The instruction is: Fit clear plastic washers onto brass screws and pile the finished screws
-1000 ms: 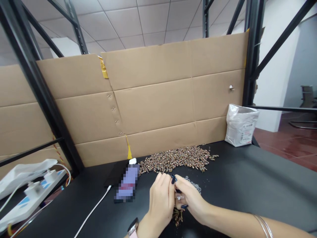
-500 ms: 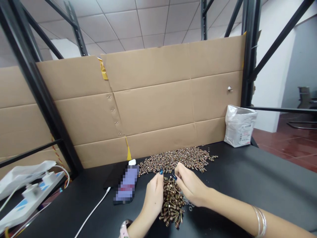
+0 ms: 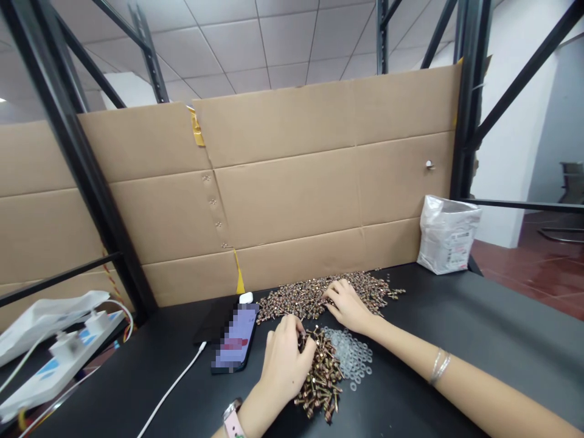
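Note:
A wide heap of small bronze screws (image 3: 319,291) lies on the black table (image 3: 456,340) against the cardboard wall. A smaller pile of screws (image 3: 322,380) sits nearer to me, with clear plastic washers (image 3: 353,358) spread beside it. My right hand (image 3: 347,304) reaches onto the far heap, fingers curled down among the screws. My left hand (image 3: 285,359) rests at the near pile's left edge, fingers curled at the screws; what it holds is hidden.
A phone (image 3: 236,337) on a white cable (image 3: 173,386) lies left of the piles. A white power strip (image 3: 55,359) sits at the far left. A white bag (image 3: 447,234) stands at the back right. Black rack posts (image 3: 82,164) frame the cardboard wall (image 3: 292,182).
My hands were together in front of me, then parted. The right hand reached forward onto the far heap, uncovering the washers; the left hand settled at the near pile.

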{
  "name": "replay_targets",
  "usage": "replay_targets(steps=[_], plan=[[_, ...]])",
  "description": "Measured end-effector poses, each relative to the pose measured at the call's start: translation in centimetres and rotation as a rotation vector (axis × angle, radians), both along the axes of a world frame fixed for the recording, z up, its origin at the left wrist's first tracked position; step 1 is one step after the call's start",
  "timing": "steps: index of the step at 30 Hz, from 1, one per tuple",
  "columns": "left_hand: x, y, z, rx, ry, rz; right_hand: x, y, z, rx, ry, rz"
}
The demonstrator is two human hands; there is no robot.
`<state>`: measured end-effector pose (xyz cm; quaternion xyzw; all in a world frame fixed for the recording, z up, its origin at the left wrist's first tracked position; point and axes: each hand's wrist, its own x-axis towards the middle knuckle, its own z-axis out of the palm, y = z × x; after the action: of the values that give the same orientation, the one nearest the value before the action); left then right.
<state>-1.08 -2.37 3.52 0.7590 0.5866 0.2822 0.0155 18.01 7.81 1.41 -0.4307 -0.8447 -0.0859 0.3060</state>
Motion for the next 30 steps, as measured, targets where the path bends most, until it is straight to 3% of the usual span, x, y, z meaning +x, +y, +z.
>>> replay_targets(steps=[5,9,12,17,20,23,25,30], plan=[[-0.1,0.2,-0.3,0.016,-0.085,-0.059,-0.2,0.6,0.0,-0.002,0.022,0.006],[-0.3,0.4,-0.5,0.03,-0.087,-0.068,0.2,-0.6,0.8,-0.007,0.057,0.024],[-0.3,0.4,-0.4,0.039,-0.077,-0.083,0.2,-3.0,1.6,-0.056,0.162,0.161],[-0.2,0.3,-0.9,0.068,0.003,-0.235,-0.6,-7.2,2.8,-0.188,0.313,0.38],[-0.3,0.5,-1.4,0.179,0.029,-0.258,-1.2,-7.8,2.7,-0.366,0.5,0.431],[-0.2,0.3,-1.3,0.273,0.033,-0.258,-2.2,-7.6,2.0,-0.723,0.795,0.428],[0.2,-0.2,-0.9,0.274,0.055,-0.286,-3.0,-7.7,1.3,-0.913,0.881,0.384],[1.3,-1.4,-0.7,0.287,0.061,-0.335,-4.5,-9.8,0.5,-1.032,1.044,0.347]])
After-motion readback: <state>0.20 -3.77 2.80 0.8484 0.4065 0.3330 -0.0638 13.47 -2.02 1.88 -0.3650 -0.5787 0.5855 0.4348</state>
